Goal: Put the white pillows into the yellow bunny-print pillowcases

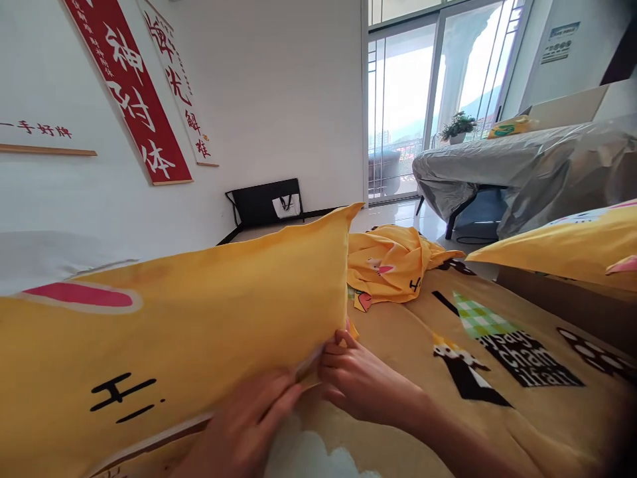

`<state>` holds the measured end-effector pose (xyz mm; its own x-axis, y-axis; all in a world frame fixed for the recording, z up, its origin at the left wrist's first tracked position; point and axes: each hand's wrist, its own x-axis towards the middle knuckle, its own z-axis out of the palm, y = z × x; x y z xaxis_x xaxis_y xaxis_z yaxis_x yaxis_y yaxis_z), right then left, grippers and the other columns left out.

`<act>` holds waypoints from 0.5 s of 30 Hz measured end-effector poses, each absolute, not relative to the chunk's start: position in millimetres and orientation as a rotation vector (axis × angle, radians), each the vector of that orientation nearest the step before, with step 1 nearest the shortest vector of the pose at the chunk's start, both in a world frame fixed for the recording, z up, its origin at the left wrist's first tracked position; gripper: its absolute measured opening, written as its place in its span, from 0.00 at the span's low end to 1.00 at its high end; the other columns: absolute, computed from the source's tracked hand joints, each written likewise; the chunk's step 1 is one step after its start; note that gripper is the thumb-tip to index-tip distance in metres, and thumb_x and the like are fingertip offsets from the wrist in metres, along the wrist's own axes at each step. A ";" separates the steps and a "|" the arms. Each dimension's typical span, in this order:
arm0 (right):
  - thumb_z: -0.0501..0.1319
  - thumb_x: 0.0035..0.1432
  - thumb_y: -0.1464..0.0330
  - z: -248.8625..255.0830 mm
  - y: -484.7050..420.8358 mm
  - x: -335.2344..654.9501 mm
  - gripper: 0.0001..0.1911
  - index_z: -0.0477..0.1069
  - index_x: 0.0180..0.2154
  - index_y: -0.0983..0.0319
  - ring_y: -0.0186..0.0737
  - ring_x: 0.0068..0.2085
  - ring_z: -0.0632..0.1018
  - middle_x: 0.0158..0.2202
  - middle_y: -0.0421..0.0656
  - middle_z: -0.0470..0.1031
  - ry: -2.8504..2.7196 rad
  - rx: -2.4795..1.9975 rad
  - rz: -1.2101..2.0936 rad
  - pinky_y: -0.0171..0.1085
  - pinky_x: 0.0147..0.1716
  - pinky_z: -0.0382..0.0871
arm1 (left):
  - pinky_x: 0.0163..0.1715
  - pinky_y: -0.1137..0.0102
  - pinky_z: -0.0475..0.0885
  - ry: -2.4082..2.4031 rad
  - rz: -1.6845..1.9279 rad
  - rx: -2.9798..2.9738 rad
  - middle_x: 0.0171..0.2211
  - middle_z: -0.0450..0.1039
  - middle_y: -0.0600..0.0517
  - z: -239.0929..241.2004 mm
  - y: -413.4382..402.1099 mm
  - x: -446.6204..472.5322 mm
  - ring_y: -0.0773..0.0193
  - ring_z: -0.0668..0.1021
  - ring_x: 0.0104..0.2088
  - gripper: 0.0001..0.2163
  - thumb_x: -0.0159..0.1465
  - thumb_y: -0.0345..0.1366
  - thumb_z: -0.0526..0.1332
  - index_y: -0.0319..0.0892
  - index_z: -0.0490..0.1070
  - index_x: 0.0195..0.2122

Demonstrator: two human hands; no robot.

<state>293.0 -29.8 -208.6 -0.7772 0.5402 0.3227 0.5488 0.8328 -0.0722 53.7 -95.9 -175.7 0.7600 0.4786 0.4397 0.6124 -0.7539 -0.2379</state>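
Both hands, left hand (249, 425) and right hand (355, 382), pinch the open edge of the yellow printed fabric pillowcase (174, 332) over the bed (497, 372). Risk: thin hem slipping from fingertips.

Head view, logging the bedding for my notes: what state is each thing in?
Pillow: upright, both hands at its edge.
Left hand: pinching the edge.
Right hand: pinching the edge.
Yellow cloth: crumpled on the bed.
Table: covered with a sheet.

I am viewing a home: printed bedding (497, 345) lower right, red wall scrolls (129, 86) upper left, balcony doors (423, 86) upper right.
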 end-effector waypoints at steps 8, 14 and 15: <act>0.65 0.54 0.65 -208.8 -37.4 312.7 0.09 0.76 0.36 0.63 0.47 0.46 0.76 0.38 0.47 0.79 -2.735 -1.024 0.049 0.47 0.57 0.52 | 0.43 0.73 0.70 -0.877 -0.328 -2.783 0.41 0.72 0.51 -194.5 -39.3 129.0 0.67 0.74 0.41 0.10 0.67 0.27 0.49 0.40 0.69 0.43; 0.61 0.54 0.75 -207.0 -38.7 314.2 0.08 0.74 0.37 0.62 0.46 0.46 0.75 0.38 0.46 0.78 -2.723 -1.094 0.056 0.46 0.52 0.56 | 0.43 0.68 0.64 -0.378 -0.285 -2.469 0.31 0.72 0.49 -198.0 -39.5 117.0 0.63 0.73 0.34 0.11 0.65 0.28 0.52 0.38 0.73 0.30; 0.59 0.53 0.77 -208.9 -39.0 313.0 0.09 0.74 0.37 0.62 0.46 0.45 0.75 0.38 0.47 0.78 -2.712 -1.124 0.006 0.45 0.51 0.57 | 0.43 0.66 0.63 -0.355 -0.236 -2.433 0.31 0.73 0.48 -198.5 -38.2 116.8 0.62 0.73 0.35 0.11 0.64 0.28 0.52 0.38 0.74 0.30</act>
